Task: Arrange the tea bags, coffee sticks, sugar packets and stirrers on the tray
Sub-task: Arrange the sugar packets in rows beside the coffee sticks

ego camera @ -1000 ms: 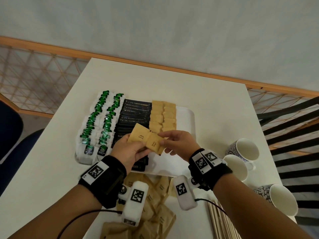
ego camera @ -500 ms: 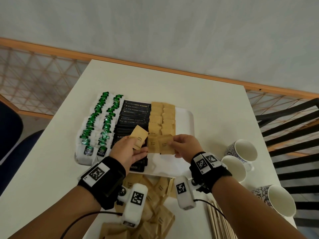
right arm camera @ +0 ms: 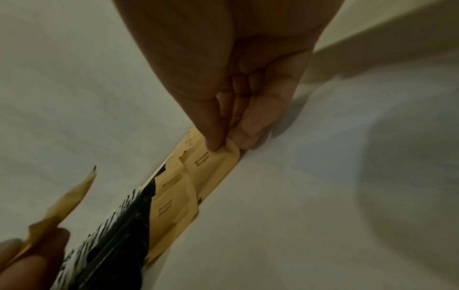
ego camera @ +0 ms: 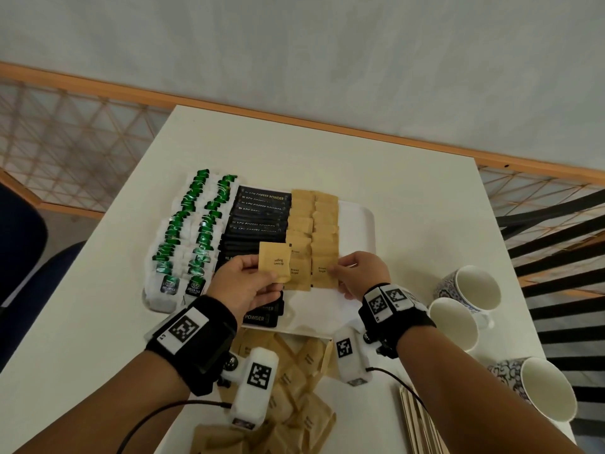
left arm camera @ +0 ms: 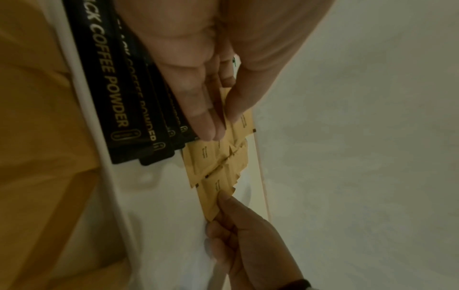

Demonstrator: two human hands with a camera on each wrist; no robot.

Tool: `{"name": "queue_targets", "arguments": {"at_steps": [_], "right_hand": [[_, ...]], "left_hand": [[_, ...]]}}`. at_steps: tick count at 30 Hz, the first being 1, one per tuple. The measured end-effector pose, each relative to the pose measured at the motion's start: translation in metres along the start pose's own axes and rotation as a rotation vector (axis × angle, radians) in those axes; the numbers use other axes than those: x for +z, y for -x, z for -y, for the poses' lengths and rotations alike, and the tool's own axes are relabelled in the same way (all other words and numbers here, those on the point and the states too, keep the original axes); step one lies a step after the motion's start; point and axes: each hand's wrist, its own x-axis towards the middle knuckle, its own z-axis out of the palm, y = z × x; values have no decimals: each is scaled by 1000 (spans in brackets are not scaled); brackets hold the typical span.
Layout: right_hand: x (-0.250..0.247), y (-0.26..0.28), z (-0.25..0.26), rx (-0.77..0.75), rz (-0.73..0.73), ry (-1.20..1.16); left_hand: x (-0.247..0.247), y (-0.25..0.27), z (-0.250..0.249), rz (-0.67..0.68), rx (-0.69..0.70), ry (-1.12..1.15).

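Farthest to the left of both hands, two rows of green tea bags (ego camera: 183,237) lie overlapping along the left side of the white tray (ego camera: 357,224), and just right of them the black coffee sticks (ego camera: 258,217) form a stacked column that runs under the left hand (ego camera: 244,285). That hand hovers above the near end of the coffee column, its thumb and fingers (left arm camera: 206,125) closed together on the lower edge of one brown sugar packet (ego camera: 275,262), which it holds lifted and tilted, clear of the rows beneath. Just right of those fingertips, two columns of sugar packets (ego camera: 314,224) lie overlapping on the tray, touching the coffee sticks on their left side. The right hand (ego camera: 358,273) reaches in from the right, its thumb and forefinger pinched on the right edge of the nearest packet of the right column (ego camera: 324,273), which lies low against the tray; the other fingers curl under the palm. Right of that hand, bare tray floor shows up to the rim. Behind both wrists, nearer the person, a loose heap of brown packets (ego camera: 294,388) lies on the white table (ego camera: 327,152), with a bundle of wooden stirrers (ego camera: 419,424) beside it under the right forearm. Well off to the right of the right hand stand three patterned mugs (ego camera: 468,290).
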Motion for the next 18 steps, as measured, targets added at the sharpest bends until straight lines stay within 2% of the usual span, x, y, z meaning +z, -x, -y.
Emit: {"name": "queue_targets", "arguments": {"at_steps": [6, 12, 15, 18], "right_hand": [[0, 0, 3, -32, 10, 43], [1, 2, 0, 13, -11, -25], [-2, 10, 4, -131, -76, 2], [0, 26, 18, -378, -3, 44]], "left_hand": [[4, -2, 4, 3, -7, -30], [7, -3, 5, 11, -13, -79], [7, -1, 3, 13, -21, -114], [8, 3, 2, 33, 0, -185]]}}
